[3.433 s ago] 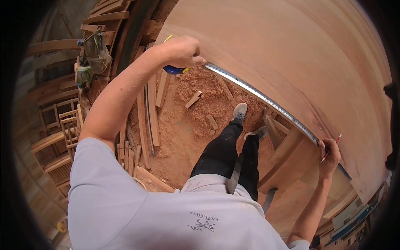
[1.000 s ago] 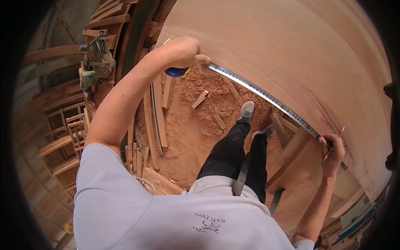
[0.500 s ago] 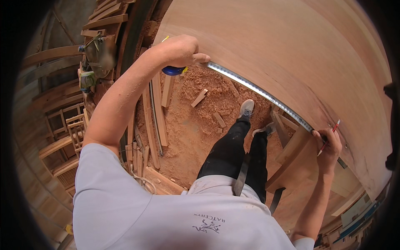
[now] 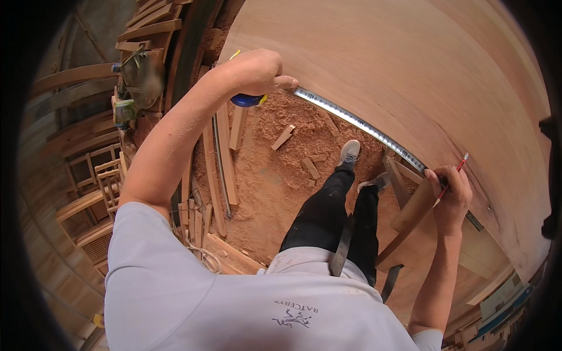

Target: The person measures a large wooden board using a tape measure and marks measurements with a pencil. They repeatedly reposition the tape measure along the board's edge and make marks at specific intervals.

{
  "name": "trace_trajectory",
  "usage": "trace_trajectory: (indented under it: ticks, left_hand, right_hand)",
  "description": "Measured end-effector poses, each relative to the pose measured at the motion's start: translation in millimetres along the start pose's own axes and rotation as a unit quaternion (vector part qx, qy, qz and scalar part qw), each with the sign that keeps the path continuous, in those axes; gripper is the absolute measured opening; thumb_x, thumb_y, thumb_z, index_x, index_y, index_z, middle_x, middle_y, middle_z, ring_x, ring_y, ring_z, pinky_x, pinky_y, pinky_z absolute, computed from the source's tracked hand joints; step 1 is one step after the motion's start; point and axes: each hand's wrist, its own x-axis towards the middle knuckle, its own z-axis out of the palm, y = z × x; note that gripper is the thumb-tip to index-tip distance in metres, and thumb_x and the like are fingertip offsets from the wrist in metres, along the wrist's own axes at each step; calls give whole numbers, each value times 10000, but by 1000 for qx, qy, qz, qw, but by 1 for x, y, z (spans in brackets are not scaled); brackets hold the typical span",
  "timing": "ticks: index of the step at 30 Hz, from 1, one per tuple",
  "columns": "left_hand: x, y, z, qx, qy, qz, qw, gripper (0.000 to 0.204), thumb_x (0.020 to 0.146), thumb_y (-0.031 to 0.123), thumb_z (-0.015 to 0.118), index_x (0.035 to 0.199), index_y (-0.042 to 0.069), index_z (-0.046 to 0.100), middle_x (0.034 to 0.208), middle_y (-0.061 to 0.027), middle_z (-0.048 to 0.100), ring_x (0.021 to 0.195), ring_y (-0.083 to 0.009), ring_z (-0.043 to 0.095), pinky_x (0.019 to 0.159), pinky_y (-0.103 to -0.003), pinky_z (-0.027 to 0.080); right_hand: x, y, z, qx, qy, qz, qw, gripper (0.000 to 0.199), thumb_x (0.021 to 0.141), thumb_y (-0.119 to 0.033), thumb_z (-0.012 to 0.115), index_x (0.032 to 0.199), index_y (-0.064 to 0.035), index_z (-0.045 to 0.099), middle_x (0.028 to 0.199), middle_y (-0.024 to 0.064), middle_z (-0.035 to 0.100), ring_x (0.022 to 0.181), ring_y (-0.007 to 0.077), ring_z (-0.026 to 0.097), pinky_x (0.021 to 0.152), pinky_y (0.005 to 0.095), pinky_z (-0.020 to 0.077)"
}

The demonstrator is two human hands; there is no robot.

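A large pale plywood sheet (image 4: 374, 52) spreads across the far side. Along its near edge runs the silver blade of a tape measure (image 4: 360, 123), pulled out between both hands. My left hand (image 4: 259, 71) is closed on the tape measure at the sheet's far-left corner, with its blue case (image 4: 247, 100) showing beneath the wrist and the index finger pointing along the blade. My right hand (image 4: 449, 190) is closed at the sheet's near edge, farther right. It holds a red pencil (image 4: 462, 163) slanting up between the fingers, while its thumb and fingertips touch the blade.
Sawdust and wood offcuts (image 4: 283, 137) cover the floor around my shoes (image 4: 350, 152). Long wood strips (image 4: 225, 155) lie at the left, by a machine with clear covers (image 4: 140, 76). Wooden frames (image 4: 88, 202) stand farther left. A board (image 4: 413, 210) is under the sheet's right part.
My right hand has slid left along the sheet's edge toward my left hand, carrying the pencil. My left hand stays almost in place.
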Motion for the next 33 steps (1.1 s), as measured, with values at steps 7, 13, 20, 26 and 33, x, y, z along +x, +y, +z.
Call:
trace_trajectory:
  ticks: [7, 13, 20, 26, 33]
  left_hand:
    - [-4, 10, -8, 23, -35, -27, 999, 497, 962, 492, 620, 904, 30, 795, 676, -138, 699, 620, -226, 678, 626, -382, 547]
    - [-4, -1, -5, 9, -20, -33, 999, 486, 929, 518, 654, 889, 58, 803, 682, -130, 702, 614, -218, 669, 615, -371, 537]
    - [-4, -3, 2, -41, 13, -36, 998, 554, 906, 526, 671, 800, -11, 758, 686, -186, 671, 651, -291, 672, 645, -419, 547]
    - [0, -3, -5, -10, -13, -13, 1000, 479, 926, 495, 661, 889, 32, 780, 707, -148, 708, 661, -242, 699, 640, -388, 558]
    - [-5, 4, -7, 24, -6, -10, 1000, 508, 930, 505, 656, 836, 24, 790, 657, -145, 701, 582, -229, 683, 560, -371, 554]
  right_hand:
    - [-2, -1, -1, -8, -6, 40, 999, 217, 789, -96, 823, 821, -31, 618, 718, 87, 569, 665, 226, 545, 602, 342, 441]
    - [-4, 9, -12, -35, -10, 53, 998, 217, 799, -93, 820, 818, -26, 615, 724, 88, 569, 655, 216, 532, 596, 332, 436]
    - [-2, 9, -11, -34, -10, 31, 999, 218, 809, -84, 815, 811, -13, 609, 696, 78, 537, 641, 193, 507, 589, 323, 413]
    - [0, 6, -11, -30, -21, 52, 998, 247, 813, -93, 819, 786, -10, 587, 676, 67, 506, 618, 178, 455, 575, 311, 379]
    - [4, 1, -9, -33, -34, 84, 995, 270, 809, -92, 825, 767, -11, 570, 669, 55, 483, 613, 162, 424, 571, 298, 354]
